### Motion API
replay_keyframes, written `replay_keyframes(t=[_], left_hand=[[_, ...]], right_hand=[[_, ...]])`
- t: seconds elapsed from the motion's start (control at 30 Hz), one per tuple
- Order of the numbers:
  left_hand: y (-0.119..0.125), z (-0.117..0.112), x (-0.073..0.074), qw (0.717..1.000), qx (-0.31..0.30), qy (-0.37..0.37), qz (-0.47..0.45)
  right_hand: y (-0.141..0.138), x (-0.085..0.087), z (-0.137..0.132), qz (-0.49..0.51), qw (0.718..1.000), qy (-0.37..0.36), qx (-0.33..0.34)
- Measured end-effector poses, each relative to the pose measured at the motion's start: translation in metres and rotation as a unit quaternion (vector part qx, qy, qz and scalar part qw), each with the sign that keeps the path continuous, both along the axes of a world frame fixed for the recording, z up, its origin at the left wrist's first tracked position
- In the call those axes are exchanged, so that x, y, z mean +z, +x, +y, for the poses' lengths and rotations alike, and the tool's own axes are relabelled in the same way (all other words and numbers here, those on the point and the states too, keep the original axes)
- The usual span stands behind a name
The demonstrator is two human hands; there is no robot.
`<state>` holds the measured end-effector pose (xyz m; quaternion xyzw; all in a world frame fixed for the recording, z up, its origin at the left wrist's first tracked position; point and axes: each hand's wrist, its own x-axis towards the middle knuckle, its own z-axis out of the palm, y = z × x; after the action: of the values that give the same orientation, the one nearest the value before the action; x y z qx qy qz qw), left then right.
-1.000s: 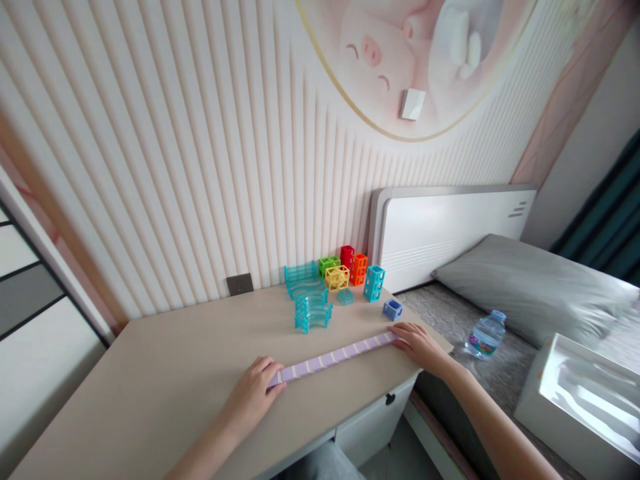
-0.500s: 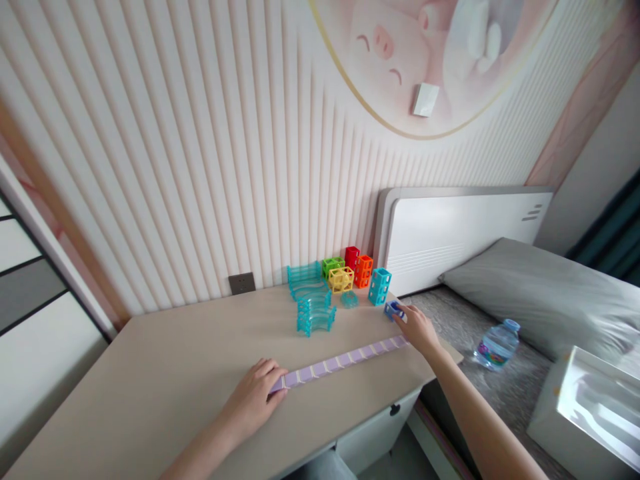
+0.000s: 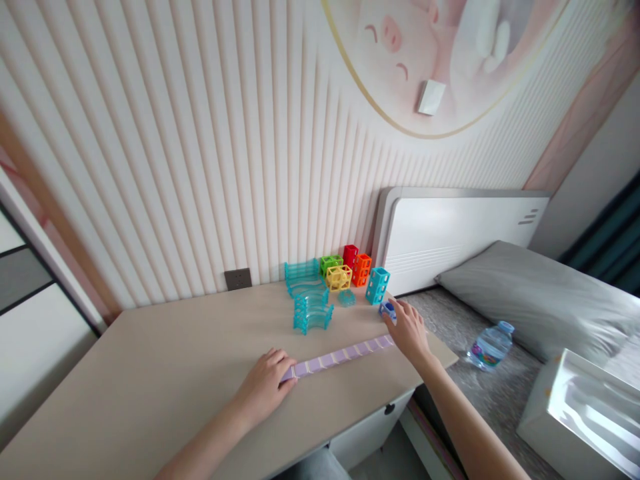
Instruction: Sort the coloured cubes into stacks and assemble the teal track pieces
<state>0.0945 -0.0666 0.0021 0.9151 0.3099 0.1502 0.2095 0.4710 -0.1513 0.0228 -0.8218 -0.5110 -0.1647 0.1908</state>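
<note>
My left hand (image 3: 267,385) rests on the tabletop with its fingers closed on the left end of a lilac track strip (image 3: 340,356), which has pale cross lines. The strip lies slanting across the table, its right end under my right hand (image 3: 410,328). That hand is open, thumb and fingers apart, just beside a small blue toy piece (image 3: 386,310) partly hidden by its fingers. Behind the blue piece stands a turquoise block tower (image 3: 377,287). Left of it, turquoise curved rail pieces (image 3: 311,313) are grouped near a round turquoise piece (image 3: 347,298).
Orange (image 3: 362,271), red (image 3: 350,255), yellow (image 3: 339,277) and green blocks (image 3: 330,264) stand by the wall. A dark socket (image 3: 238,279) is on the wall. Right of the table (image 3: 165,373), a bed holds a water bottle (image 3: 491,345) and a white box (image 3: 550,400).
My right hand has come off the blue piece and its fingers have spread. My left hand and the strip have shifted slightly to the right, and the view has moved a little.
</note>
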Motion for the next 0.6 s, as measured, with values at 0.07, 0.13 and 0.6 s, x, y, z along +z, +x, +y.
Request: replay_keyframes(t=[0.07,0.13,0.6], left_hand=[[0.006,0.002,0.001,1.0,-0.004,-0.003,0.008],[0.008,0.005,0.0,1.0,-0.011,-0.007,0.016],[-0.072,0.033,-0.003,0.984,-0.043,0.137,-0.104]], right_hand=[[-0.029,0.007,0.001,-0.008,0.995,0.053,0.085],[-0.069,0.015,0.002,0.0,0.975,0.081,0.205],[-0.307,-0.059,0.069,-0.194,0.519,0.116,0.824]])
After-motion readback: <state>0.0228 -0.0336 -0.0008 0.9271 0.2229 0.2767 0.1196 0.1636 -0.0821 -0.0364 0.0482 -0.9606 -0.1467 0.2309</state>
